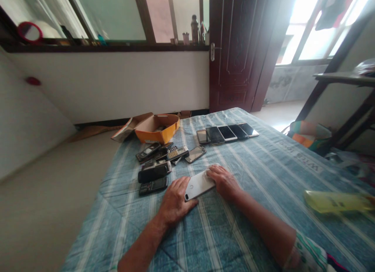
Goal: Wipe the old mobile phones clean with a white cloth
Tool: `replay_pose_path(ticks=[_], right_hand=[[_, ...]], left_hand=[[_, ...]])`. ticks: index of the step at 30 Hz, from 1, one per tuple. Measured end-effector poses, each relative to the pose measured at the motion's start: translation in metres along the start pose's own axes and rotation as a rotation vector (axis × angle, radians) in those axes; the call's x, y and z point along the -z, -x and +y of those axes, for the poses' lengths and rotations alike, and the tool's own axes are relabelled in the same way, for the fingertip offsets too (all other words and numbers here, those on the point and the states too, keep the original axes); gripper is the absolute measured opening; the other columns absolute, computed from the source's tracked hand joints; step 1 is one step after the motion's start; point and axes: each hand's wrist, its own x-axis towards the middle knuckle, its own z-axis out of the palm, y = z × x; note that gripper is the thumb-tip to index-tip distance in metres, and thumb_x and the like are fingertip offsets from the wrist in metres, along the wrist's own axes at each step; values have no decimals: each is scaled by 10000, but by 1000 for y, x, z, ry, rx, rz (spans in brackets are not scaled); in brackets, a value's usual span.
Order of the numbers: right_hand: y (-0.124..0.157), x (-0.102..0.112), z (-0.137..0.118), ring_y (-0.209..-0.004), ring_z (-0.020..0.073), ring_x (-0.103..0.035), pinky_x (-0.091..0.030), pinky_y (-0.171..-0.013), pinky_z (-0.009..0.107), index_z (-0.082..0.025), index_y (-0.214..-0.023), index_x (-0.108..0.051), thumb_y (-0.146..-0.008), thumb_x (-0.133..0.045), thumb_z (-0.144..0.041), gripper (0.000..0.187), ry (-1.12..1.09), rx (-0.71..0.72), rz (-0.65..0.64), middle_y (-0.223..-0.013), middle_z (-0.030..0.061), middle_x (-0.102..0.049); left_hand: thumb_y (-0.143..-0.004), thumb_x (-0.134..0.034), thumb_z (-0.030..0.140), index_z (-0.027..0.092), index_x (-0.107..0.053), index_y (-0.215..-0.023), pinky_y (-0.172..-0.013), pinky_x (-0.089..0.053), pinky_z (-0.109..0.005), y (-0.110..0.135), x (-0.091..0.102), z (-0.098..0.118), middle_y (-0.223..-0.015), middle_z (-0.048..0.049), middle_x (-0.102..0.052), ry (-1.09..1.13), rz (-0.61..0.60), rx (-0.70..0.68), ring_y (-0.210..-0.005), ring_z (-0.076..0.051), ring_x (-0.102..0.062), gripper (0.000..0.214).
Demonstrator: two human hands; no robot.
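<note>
A white smartphone (198, 185) lies face down on the blue striped bedsheet (258, 174), held between both hands. My left hand (175, 201) grips its near end, fingers curled around the edge. My right hand (223, 180) rests on its far end with fingers closed over it. A heap of old keypad phones (159, 162) lies just left of my hands. Farther back, a neat row of several smartphones (227, 133) lies screen up.
An open orange cardboard box (158, 128) sits at the bed's far left edge. A yellow-green translucent object (336, 201) lies at right. The floor drops away on the left; a dark wooden door (237, 49) and a ladder frame (345, 96) stand beyond.
</note>
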Motion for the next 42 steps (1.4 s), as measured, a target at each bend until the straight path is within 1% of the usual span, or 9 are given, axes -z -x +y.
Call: replay_pose_path(ticks=[5, 12, 16, 20, 25, 28, 31, 37, 42], right_hand=[[0, 4, 3, -1055, 192, -589, -450, -901, 287, -189, -1126, -665, -870, -389, -47, 402, -76, -126, -23, -1192, 77, -640], [5, 7, 19, -1052, 205, -622, -473, -890, 300, -218, -1136, -674, -854, -390, -65, 428, -125, -236, 33, -1213, 62, -652], [6, 10, 13, -1025, 198, -619, -480, -874, 297, -199, -1149, -658, -867, -385, -58, 417, -85, -184, 85, -1179, 80, -659], [14, 8, -9, -985, 230, -593, -464, -885, 353, -187, -1078, -669, -887, -407, -57, 349, 133, 16, 3, -1121, 112, -660], [34, 1, -35, -930, 273, -578, -459, -821, 386, -136, -1015, -675, -889, -457, -73, 259, 361, 62, -31, -1028, 161, -657], [41, 3, -46, -904, 272, -567, -441, -801, 386, -135, -1018, -672, -888, -489, -95, 227, 395, 59, -51, -980, 149, -653], [37, 12, -45, -897, 252, -559, -420, -818, 381, -164, -1041, -660, -902, -497, -117, 220, 349, 19, -100, -964, 105, -652], [29, 18, -24, -1085, 252, -513, -385, -911, 359, -196, -1132, -626, -946, -469, -190, 244, 294, -167, -94, -1188, 103, -604], [46, 11, -36, -976, 249, -544, -406, -839, 357, -184, -1119, -633, -935, -463, -157, 251, 385, -151, -83, -1069, 115, -620]], left_hand=[[-652, -716, 253, 150, -578, -1235, -959, -481, -448, -3, -4, 1, -1172, -137, -663, 42, 37, 20, -1079, -307, -599, 608], [-607, -715, 191, 156, -553, -1289, -990, -463, -450, -9, -3, -5, -1223, -139, -641, 158, 12, 21, -1127, -303, -579, 702], [-595, -713, 183, 169, -538, -1315, -1057, -410, -460, -28, 3, -10, -1301, -135, -607, 288, -119, -49, -1208, -299, -549, 741], [-602, -673, 132, 123, -488, -1356, -1086, -384, -437, -49, 6, -7, -1361, -157, -562, 350, -228, -104, -1264, -299, -518, 776], [-661, -602, 94, 36, -468, -1344, -1070, -401, -428, -43, -5, 8, -1342, -214, -548, 127, -69, 89, -1251, -312, -511, 698], [-711, -564, 84, 71, -500, -1307, -1013, -448, -437, -33, -16, 18, -1229, -184, -619, 34, 3, 190, -1164, -304, -558, 600], [-704, -506, 20, 82, -503, -1290, -975, -473, -404, -29, -25, 23, -1164, -158, -646, 22, 24, 182, -1100, -273, -579, 589], [-689, -449, -21, 94, -492, -1291, -993, -472, -390, -40, -36, 21, -1168, -149, -640, 90, 80, 150, -1114, -250, -586, 614], [-669, -434, -45, 155, -477, -1304, -1013, -479, -383, -54, -43, 16, -1216, -111, -635, 178, 125, 120, -1148, -216, -589, 667]])
